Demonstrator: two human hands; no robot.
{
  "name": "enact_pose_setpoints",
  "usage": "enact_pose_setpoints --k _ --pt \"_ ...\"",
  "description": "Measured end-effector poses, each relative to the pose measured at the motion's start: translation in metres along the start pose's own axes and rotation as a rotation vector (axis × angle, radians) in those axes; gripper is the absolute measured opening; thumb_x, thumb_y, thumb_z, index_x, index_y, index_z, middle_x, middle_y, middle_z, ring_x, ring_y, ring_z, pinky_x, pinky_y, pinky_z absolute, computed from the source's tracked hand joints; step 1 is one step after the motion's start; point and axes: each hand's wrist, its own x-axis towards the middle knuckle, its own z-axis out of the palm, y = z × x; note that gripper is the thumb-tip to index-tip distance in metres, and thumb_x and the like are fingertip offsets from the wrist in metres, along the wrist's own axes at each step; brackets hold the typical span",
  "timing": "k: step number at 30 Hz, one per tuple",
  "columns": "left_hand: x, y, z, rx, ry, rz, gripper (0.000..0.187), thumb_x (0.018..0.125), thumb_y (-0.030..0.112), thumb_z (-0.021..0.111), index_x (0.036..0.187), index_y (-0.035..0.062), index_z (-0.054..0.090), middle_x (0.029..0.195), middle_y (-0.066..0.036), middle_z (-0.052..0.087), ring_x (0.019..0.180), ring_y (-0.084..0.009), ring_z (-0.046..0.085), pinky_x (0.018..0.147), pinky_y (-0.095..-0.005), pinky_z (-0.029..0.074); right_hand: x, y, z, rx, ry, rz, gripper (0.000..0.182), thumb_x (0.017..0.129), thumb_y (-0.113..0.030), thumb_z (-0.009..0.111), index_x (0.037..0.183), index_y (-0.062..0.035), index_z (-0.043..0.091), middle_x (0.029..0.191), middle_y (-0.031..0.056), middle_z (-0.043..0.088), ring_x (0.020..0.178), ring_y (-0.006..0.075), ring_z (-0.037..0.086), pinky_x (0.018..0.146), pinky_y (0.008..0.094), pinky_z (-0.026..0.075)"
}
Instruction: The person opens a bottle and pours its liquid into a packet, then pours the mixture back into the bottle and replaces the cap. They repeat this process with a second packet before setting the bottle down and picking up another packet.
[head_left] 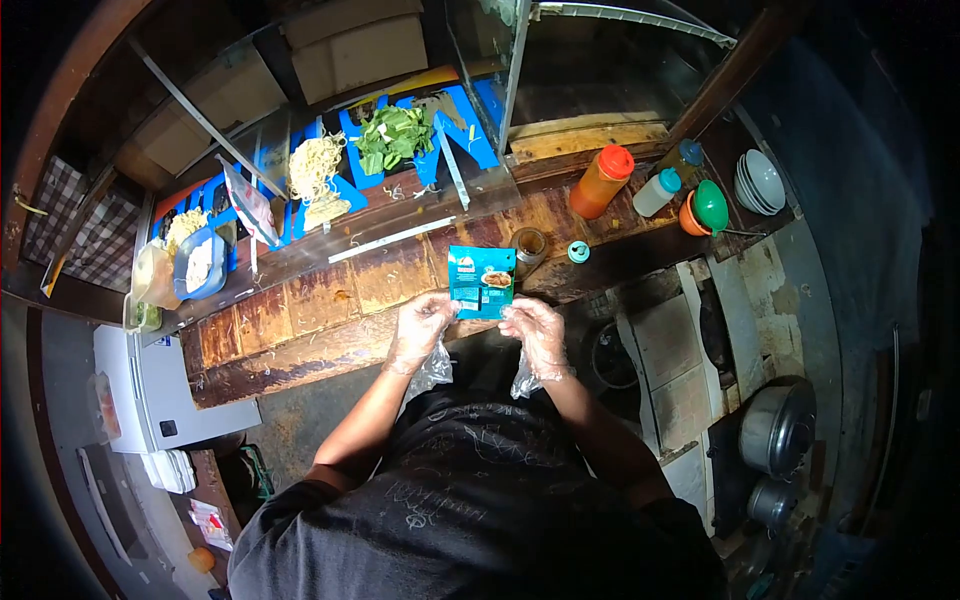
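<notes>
A teal seasoning packet (482,283) with a food picture on it is held upright in front of me. My left hand (424,326), in a clear plastic glove, pinches its lower left corner. The lower right corner is gripped by my right hand (536,332), gloved the same way. Just behind the packet, partly covered by it, stands a glass jar (529,246) with brown contents. A small teal-and-white lid (578,252) lies to the right of the jar on the wooden counter (375,282).
Behind the counter, noodles (316,170) and chopped greens (394,138) lie on a blue surface. At right stand an orange sauce bottle (602,182), a white bottle (656,192), green and orange cups (709,207) and stacked bowls (760,182). Metal pots (777,428) sit at lower right.
</notes>
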Motion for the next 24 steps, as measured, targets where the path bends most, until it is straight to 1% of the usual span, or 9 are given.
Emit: enact_pose_setpoints --k 8,14,16,17,18,20,21,22,24 --pt "0.007 -0.013 -0.009 0.050 0.036 0.020 0.020 0.091 0.012 0.073 0.105 -0.0029 0.070 0.090 -0.003 0.070 0.081 -0.0076 0.061 0.076 -0.0247 0.050 0.014 0.016 0.003 -0.077 0.032 -0.030 0.014 0.090 0.002 0.068 0.104 0.0043 0.065 0.089 0.0089 0.067 0.071 0.0141 0.065 0.065 0.0261 0.056" --pt "0.007 -0.017 -0.028 0.198 0.083 0.071 0.018 0.092 0.014 0.072 0.100 -0.0020 0.072 0.082 -0.001 0.070 0.075 -0.0065 0.059 0.070 -0.0245 0.050 0.028 0.031 0.015 -0.236 0.011 -0.106 0.013 0.089 -0.002 0.071 0.100 0.0039 0.068 0.085 0.0046 0.067 0.070 0.0100 0.062 0.064 0.0240 0.053" --pt "0.006 -0.012 -0.034 0.303 0.137 0.067 0.019 0.093 0.016 0.071 0.098 -0.0022 0.072 0.080 -0.002 0.070 0.073 -0.0064 0.059 0.069 -0.0249 0.050 0.035 0.034 0.024 -0.335 0.031 -0.037 0.015 0.089 -0.004 0.072 0.102 0.0027 0.068 0.087 0.0062 0.068 0.072 0.0113 0.064 0.064 0.0255 0.056" --pt "0.007 -0.012 -0.038 0.301 0.146 0.069 0.019 0.093 0.016 0.071 0.098 -0.0022 0.072 0.080 -0.002 0.070 0.073 -0.0064 0.059 0.069 -0.0249 0.050 0.040 0.037 0.030 -0.391 0.050 -0.053 0.017 0.087 -0.006 0.074 0.100 0.0031 0.068 0.084 0.0061 0.069 0.067 0.0110 0.064 0.060 0.0252 0.056" --pt "0.010 -0.014 -0.043 0.308 0.151 0.055 0.019 0.093 0.016 0.071 0.098 -0.0023 0.072 0.079 -0.002 0.070 0.072 -0.0067 0.059 0.068 -0.0251 0.050 0.046 0.040 0.037 -0.393 0.041 -0.053 0.017 0.087 -0.006 0.074 0.100 0.0031 0.068 0.084 0.0061 0.069 0.067 0.0110 0.064 0.060 0.0252 0.056" --pt "0.015 -0.019 -0.052 0.314 0.166 0.042 0.020 0.093 0.017 0.071 0.097 -0.0024 0.072 0.078 -0.003 0.070 0.071 -0.0069 0.059 0.068 -0.0254 0.050 0.058 0.046 0.050 -0.410 0.079 -0.005 0.012 0.084 -0.006 0.075 0.090 0.0028 0.072 0.071 0.0022 0.066 0.056 0.0074 0.057 0.053 0.0241 0.048" --pt "0.018 -0.021 -0.056 0.294 0.200 0.050 0.018 0.094 0.016 0.069 0.096 -0.0020 0.072 0.080 -0.002 0.070 0.073 -0.0070 0.059 0.069 -0.0252 0.050 0.064 0.049 0.056 -0.360 0.087 0.002 0.011 0.083 -0.007 0.075 0.087 0.0029 0.072 0.066 0.0018 0.065 0.055 0.0075 0.057 0.052 0.0240 0.047" --pt "0.021 -0.023 -0.059 0.274 0.233 0.059 0.018 0.095 0.016 0.068 0.095 -0.0017 0.071 0.081 -0.002 0.069 0.074 -0.0072 0.059 0.070 -0.0251 0.049 0.072 0.054 0.060 -0.361 0.077 0.001 0.011 0.083 -0.007 0.075 0.087 0.0029 0.072 0.066 0.0018 0.065 0.055 0.0075 0.057 0.052 0.0240 0.047" --pt "0.028 -0.022 -0.067 0.283 0.255 0.049 0.018 0.095 0.016 0.068 0.094 -0.0018 0.071 0.081 -0.002 0.069 0.072 -0.0069 0.058 0.066 -0.0249 0.049 0.088 0.058 0.070 -0.408 0.038 0.032 0.014 0.084 -0.005 0.076 0.092 0.0041 0.069 0.076 0.0069 0.068 0.060 0.0115 0.064 0.055 0.0252 0.055"
